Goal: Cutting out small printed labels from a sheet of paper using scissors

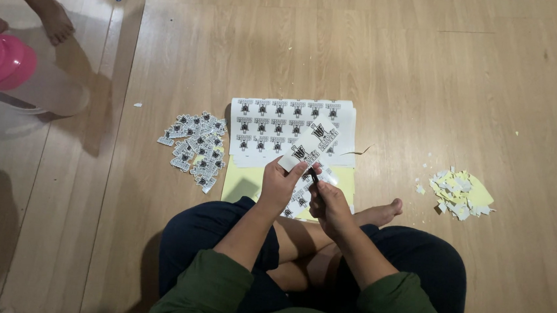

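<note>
A: Quick pass. Where's your left hand point(281, 184)?

B: Up over your lap, thumb and fingers pinched together on a strip of printed stickers point(310, 144). The strip rises tilted from that hand, out over the sticker sheets point(275, 118) lying on the floor.

A: And your right hand point(329, 203)?

B: Just beside the left, nearly touching it. It's closed round a thin dark tool point(313, 177), tip up at the strip's lower edge. Too small to tell what kind of tool it is.

A: Under your hands?

B: More cut sticker pieces, partly hidden by your wrists, lying on a yellow backing sheet point(242, 180) that pokes out below the white sheets.

A: Floor stuff?

B: Wooden floor point(430, 76). Pile of cut stickers point(194, 144) on your left, just beside the sheets. Heap of yellow and white paper scraps point(460, 191) on your right, well apart from the sheets.

A: Anything else?

B: You sit cross-legged, bare foot point(383, 212) out near your right hand. Far left, a clear jug with a pink lid point(1, 60). Another person's bare feet point(54, 19) at the top left corner, near the jug.
</note>
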